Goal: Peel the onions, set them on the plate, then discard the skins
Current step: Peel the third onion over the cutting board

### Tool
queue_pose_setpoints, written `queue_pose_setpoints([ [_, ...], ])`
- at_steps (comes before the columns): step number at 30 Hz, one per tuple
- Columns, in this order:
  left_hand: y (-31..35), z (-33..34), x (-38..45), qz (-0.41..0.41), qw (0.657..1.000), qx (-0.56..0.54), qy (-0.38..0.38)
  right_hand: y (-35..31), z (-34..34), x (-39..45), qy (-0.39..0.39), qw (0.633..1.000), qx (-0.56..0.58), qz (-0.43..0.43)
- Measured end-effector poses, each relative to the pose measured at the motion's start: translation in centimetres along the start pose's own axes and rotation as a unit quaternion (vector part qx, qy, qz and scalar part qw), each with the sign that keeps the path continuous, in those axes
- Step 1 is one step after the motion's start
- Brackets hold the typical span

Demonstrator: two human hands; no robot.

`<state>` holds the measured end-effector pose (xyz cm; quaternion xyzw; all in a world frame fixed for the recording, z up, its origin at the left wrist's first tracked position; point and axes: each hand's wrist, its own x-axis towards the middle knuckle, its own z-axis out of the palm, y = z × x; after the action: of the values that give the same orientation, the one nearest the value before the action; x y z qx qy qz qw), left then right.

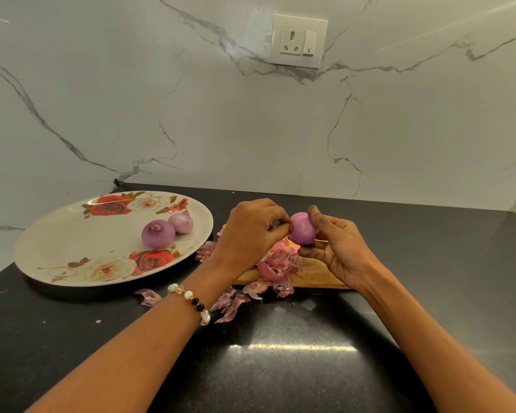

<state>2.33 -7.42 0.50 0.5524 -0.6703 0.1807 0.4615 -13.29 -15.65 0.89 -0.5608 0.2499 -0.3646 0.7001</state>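
A smooth, peeled pink onion (pixel 303 228) is held above the wooden cutting board (pixel 316 274). My right hand (pixel 337 248) grips it from the right and below. My left hand (pixel 251 231) pinches at the onion's left end with curled fingers. Two peeled onions (pixel 158 234) (pixel 181 222) lie side by side on the white plate (pixel 72 248) with red rose print, at the left. Purple onion skins (pixel 276 263) are heaped on the board under my hands, and more skins (pixel 231 304) lie scattered on the black counter in front of it.
The black counter (pixel 280 368) runs back to a marble wall with a socket and switch (pixel 298 41). One skin scrap (pixel 148 296) lies near the plate's front edge. A bead bracelet (pixel 191 302) sits on my left wrist.
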Motion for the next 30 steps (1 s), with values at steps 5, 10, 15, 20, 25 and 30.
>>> queue_pose_setpoints([
  [5, 0.6, 0.4, 0.2, -0.153, 0.986, -0.061, -0.036, 0.1, -0.1, 0.1, -0.007, 1.000, 0.002, 0.000],
  [10, 1.2, 0.0, 0.5, -0.394, 0.877, -0.272, -0.038, 0.3, -0.5, 0.3, -0.025, 0.999, -0.003, -0.030],
  [15, 0.8, -0.6, 0.6, -0.347, 0.923, -0.166, -0.003, 0.4, -0.9, 0.5, -0.037, 0.992, -0.088, -0.084],
  [20, 0.9, -0.9, 0.7, -0.288, 0.941, -0.172, -0.048, 0.6, -1.0, 0.6, -0.066, 0.966, -0.199, -0.153],
  [25, 1.0, -0.8, 0.6, -0.256, 0.936, -0.225, -0.082, 0.4, -1.0, 0.7, -0.053, 0.954, -0.231, -0.184],
  [30, 1.0, -0.7, 0.5, -0.253, 0.941, -0.218, -0.052, 0.4, -0.9, 0.7, -0.071, 0.948, -0.238, -0.200],
])
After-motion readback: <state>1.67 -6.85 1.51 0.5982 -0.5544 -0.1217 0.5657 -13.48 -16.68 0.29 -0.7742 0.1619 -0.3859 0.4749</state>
